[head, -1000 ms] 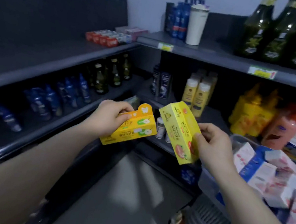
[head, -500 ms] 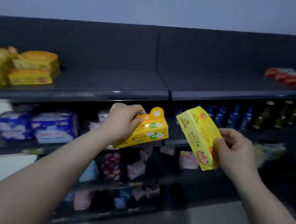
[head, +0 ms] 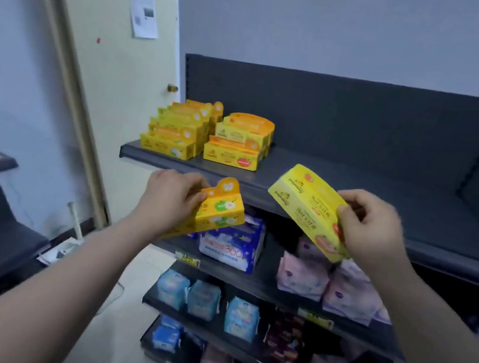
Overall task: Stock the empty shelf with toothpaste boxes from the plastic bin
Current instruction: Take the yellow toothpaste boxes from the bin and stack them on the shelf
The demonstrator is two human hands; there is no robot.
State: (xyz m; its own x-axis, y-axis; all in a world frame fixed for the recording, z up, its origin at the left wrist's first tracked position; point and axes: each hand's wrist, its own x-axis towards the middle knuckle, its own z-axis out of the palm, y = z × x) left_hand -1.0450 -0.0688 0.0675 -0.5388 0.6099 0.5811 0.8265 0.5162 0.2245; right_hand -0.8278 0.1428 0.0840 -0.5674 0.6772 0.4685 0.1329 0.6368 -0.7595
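At the left end of the top shelf (head: 354, 195), two stacks of yellow and orange toothpaste boxes (head: 207, 137) stand side by side. Just in front of that shelf's front edge, the left grip (head: 172, 199) is curled around the left end of an orange-yellow box (head: 221, 212), which juts rightward from the fingers with its hang tab up. Further right along the same edge, the right grip (head: 370, 232) pinches the lower right end of a yellow box (head: 306, 206), which slants up and left from the grip, apart from the other box.
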